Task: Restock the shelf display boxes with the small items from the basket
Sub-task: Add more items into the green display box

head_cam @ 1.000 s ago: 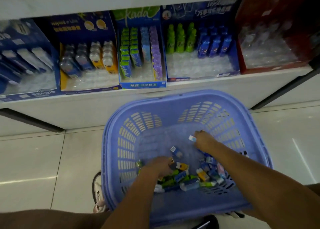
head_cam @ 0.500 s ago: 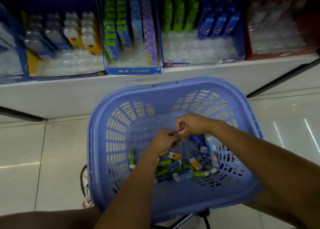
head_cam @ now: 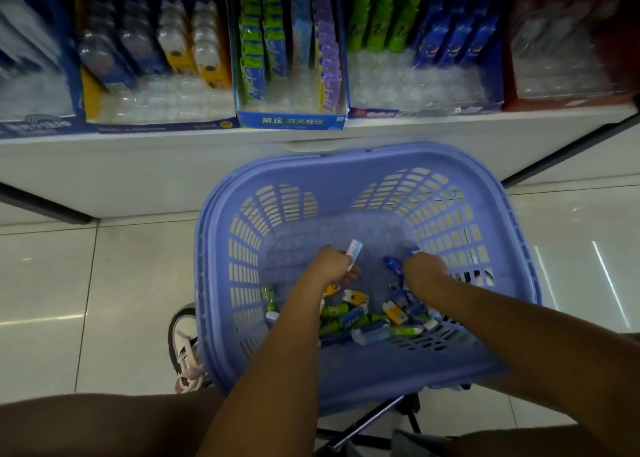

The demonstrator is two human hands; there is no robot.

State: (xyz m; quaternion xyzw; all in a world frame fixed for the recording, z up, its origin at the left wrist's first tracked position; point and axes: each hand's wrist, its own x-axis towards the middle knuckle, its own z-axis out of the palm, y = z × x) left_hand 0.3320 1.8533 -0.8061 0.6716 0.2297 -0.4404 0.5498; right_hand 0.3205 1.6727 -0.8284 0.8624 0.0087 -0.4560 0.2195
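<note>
The left hand (head_cam: pixel 332 271) has its grip clamped on a pastel pink-and-blue item (head_cam: pixel 355 250). The item sticks out past the knuckles, its long axis pointing far and a little right. The right hand (head_cam: pixel 424 269) reaches down just to the right, fingers curled among dark blue items (head_cam: pixel 394 264); whether that grip has closed on one I cannot tell. Both hands are inside the basket (head_cam: pixel 346 166), a lilac slotted one standing in front of the shelf (head_cam: pixel 173 166). The pile of small items (head_cam: pixel 363 318) lies heaped against the basket's near wall, between and beneath the forearms.

The coming move, as I judge it, turns on the line from the left hand to the middle display box (head_cam: pixel 291 121). That box lies beyond the basket's far rim, slightly left and higher. It holds green, pale blue and purple packs in rows, with gaps at the front. To its right, the blue display box (head_cam: pixel 426 112) holds green and dark blue pieces at the back, with bare clear tray in front. The right hand is the nearer one to that box.
</note>
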